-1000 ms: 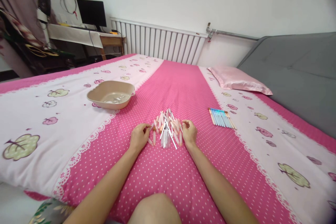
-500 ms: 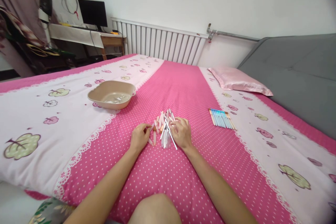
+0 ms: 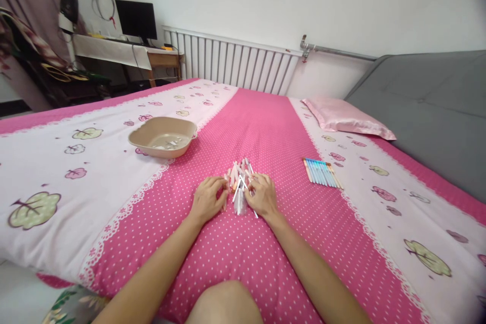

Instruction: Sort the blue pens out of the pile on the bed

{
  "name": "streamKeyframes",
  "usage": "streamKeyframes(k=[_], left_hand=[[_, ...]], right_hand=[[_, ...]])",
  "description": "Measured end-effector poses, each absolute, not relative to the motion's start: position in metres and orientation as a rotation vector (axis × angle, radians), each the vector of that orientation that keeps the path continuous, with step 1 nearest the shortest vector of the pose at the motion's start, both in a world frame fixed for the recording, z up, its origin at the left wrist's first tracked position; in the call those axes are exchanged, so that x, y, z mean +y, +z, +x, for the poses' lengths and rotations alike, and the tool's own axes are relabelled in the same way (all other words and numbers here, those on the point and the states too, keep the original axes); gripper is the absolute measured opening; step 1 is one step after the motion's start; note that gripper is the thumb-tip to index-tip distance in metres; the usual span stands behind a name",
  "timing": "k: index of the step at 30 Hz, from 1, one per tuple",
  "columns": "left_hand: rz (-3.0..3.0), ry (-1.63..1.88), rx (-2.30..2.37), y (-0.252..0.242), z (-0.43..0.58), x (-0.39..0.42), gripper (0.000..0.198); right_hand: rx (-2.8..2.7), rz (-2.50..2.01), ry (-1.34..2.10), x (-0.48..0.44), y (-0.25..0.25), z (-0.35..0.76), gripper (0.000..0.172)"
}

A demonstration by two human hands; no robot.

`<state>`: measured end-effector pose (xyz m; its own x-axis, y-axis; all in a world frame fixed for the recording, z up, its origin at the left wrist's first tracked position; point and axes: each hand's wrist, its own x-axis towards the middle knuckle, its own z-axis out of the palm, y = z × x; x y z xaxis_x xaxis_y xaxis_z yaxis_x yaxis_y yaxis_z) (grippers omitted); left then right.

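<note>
A loose pile of slender pen-like sticks (image 3: 240, 182), pink, white and silvery, lies on the polka-dot bedspread between my hands. Some have clear ends, and a few lie crossed over the rest. My left hand (image 3: 209, 196) curves against the pile's left side, its thumb and fingers apart, covering the sticks there. On the opposite side my right hand (image 3: 262, 195) rests with bent fingers and thumb spread at the sticks. Neither hand visibly lifts one. Further right, several blue pen-like sticks (image 3: 322, 173) with orange-brown ends lie side by side in a neat row.
A beige plastic basin (image 3: 163, 149) with small pale pieces inside stands ahead on the left. A pink pillow (image 3: 345, 119) lies by the grey headboard (image 3: 425, 96). Behind the bed are a radiator (image 3: 231, 58) and a desk with a monitor (image 3: 136, 20).
My left hand has shifted slightly right and opened from a pinch, now covering the sticks at the pile's left edge. The right hand stays nearly in place, its thumb moved slightly left.
</note>
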<state>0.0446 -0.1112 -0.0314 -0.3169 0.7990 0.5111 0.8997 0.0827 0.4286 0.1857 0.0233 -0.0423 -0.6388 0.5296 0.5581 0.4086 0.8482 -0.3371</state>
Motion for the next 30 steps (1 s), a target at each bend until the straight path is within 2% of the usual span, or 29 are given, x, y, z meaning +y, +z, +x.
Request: streamKeyframes(k=[8,15,30], left_hand=[[-2.123,-0.647,-2.049,-0.028,0.052,-0.112,0.040],[-2.024,-0.626,-2.137,-0.023,0.057,-0.113,0.038],[-1.749,-0.560,-2.210,-0.029,0.058,-0.110,0.035]], right_hand=[[-2.286,-0.691,0.267,0.025,-0.044,0.187,0.012],[-2.229,-0.676,0.267,0.027,-0.043,0.187,0.017],[-2.219,-0.683,0.330,0.027,-0.042,0.187,0.017]])
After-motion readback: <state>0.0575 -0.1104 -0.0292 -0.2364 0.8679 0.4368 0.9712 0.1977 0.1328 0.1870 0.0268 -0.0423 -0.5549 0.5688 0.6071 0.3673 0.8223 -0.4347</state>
